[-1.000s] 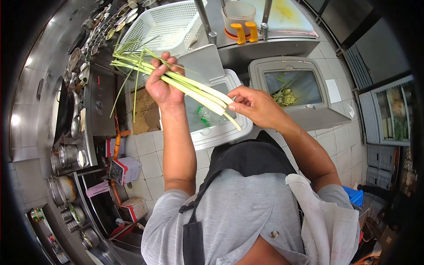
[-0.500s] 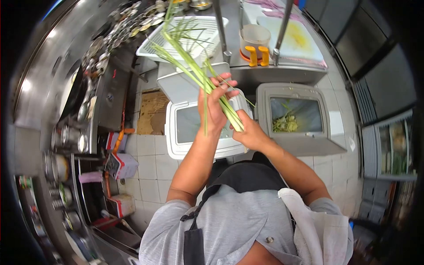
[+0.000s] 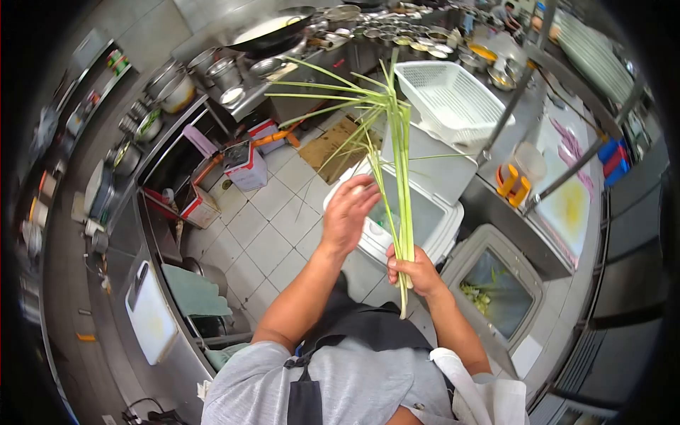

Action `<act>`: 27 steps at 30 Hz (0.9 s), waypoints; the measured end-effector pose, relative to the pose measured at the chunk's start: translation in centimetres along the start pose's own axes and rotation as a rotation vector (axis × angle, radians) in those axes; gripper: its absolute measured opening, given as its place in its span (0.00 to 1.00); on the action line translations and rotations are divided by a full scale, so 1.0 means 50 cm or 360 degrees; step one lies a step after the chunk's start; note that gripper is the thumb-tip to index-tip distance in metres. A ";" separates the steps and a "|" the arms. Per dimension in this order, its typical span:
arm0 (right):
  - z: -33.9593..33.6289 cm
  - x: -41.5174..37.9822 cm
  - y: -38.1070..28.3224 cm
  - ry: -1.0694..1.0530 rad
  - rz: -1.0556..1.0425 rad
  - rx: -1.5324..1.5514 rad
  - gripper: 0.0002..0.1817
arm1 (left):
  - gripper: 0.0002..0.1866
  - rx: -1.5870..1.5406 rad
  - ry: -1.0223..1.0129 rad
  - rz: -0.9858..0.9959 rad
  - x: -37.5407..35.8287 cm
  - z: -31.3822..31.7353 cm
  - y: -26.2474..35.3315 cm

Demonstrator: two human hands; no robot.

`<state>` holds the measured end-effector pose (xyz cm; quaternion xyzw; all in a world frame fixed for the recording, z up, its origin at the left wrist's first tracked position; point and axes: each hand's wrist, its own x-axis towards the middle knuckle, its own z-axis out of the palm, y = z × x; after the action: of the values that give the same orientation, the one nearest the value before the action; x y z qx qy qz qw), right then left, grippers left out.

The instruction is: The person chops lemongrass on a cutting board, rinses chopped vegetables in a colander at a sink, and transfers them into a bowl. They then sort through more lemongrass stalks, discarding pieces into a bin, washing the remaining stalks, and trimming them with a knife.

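Note:
A bunch of lemongrass stalks [image 3: 402, 191], long and pale green with thin leaves splaying at the top, stands nearly upright before me. My right hand [image 3: 416, 272] is closed around the stalks close to their lower ends, which stick out below the fist. To the left of the bunch, my left hand [image 3: 348, 216] is raised and holds nothing, its fingers apart near the leaves. Beneath the hands is a white bin [image 3: 453, 225] with its lid tipped back. A second, grey bin [image 3: 536, 283] stands open at the right, with green and yellowish scraps [image 3: 478, 296] inside.
A white plastic basket [image 3: 453, 74] sits on the steel counter behind the bins. Nearby are a container with orange handles [image 3: 528, 166] and a cutting board [image 3: 563, 205]. A wok [image 3: 273, 32] and pots line the far left. Cardboard [image 3: 340, 152] lies on the tiled floor.
My view has turned to the left. My left hand has come off the lemongrass and opened; my right hand still grips the lower ends. The bunch now stands more upright.

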<state>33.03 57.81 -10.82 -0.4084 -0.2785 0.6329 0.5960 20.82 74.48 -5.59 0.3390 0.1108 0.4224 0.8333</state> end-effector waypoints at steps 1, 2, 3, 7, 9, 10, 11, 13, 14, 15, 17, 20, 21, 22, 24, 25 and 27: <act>0.006 0.007 -0.001 0.0003 0.0006 -0.0034 0.12 | 0.19 -0.0048 0.0087 0.0077 -0.003 -0.028 0.027; 0.013 0.015 -0.004 0.0001 0.0042 -0.0041 0.12 | 0.18 -0.0019 0.0141 0.0136 -0.005 -0.056 0.048; 0.022 0.025 -0.006 0.0000 0.0085 -0.0049 0.11 | 0.18 0.0007 0.0204 0.0193 -0.010 -0.080 0.071; 0.073 0.119 -0.005 -0.0038 0.0248 0.0050 0.11 | 0.17 0.0271 0.0435 0.0495 -0.008 -0.201 0.163; 0.114 0.187 0.003 -0.0046 0.0287 0.0048 0.11 | 0.15 0.0407 0.0532 0.0628 -0.012 -0.293 0.235; 0.138 0.223 0.002 -0.0061 0.0315 0.0035 0.12 | 0.15 0.0534 0.0565 0.0711 -0.014 -0.353 0.277; 0.162 0.259 0.003 -0.0067 0.0349 0.0023 0.12 | 0.15 0.0658 0.0602 0.0782 -0.020 -0.414 0.319; 0.215 0.336 0.010 -0.0097 0.0299 -0.0061 0.13 | 0.15 0.0687 0.0725 0.0838 -0.037 -0.519 0.426; 0.251 0.377 0.010 -0.0092 0.0299 -0.0059 0.13 | 0.15 0.0718 0.0783 0.0872 -0.049 -0.558 0.477; 0.287 0.418 0.014 -0.0090 0.0293 -0.0053 0.13 | 0.15 0.0756 0.0837 0.0906 -0.060 -0.593 0.525; 0.356 0.500 0.029 -0.0107 0.0321 -0.0002 0.14 | 0.17 0.0885 0.0948 0.0931 -0.087 -0.665 0.603; 0.446 0.628 0.062 -0.0214 0.0454 0.0222 0.12 | 0.19 0.1545 0.1145 0.0907 -0.123 -0.723 0.673; 0.481 0.671 0.070 -0.0250 0.0505 0.0316 0.10 | 0.20 0.1845 0.1209 0.0884 -0.135 -0.733 0.694; 0.509 0.718 0.082 -0.0315 0.0528 0.0332 0.08 | 0.23 0.2230 0.1203 0.0981 -0.142 -0.725 0.707; 0.579 0.800 0.101 -0.0299 0.0634 0.0276 0.09 | 0.24 0.2443 0.0942 0.0968 -0.151 -0.723 0.710; 0.612 0.838 0.116 -0.0308 0.0679 0.0261 0.10 | 0.24 0.2551 0.0824 0.0962 -0.149 -0.716 0.713; 0.681 0.912 0.156 -0.0255 0.0819 0.0225 0.10 | 0.30 0.2922 0.0470 0.0898 -0.128 -0.697 0.721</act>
<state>2.02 106.12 -8.37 -0.3717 -0.1671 0.8116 0.4187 -22.21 100.83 -8.49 0.8149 0.4154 0.3940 0.0903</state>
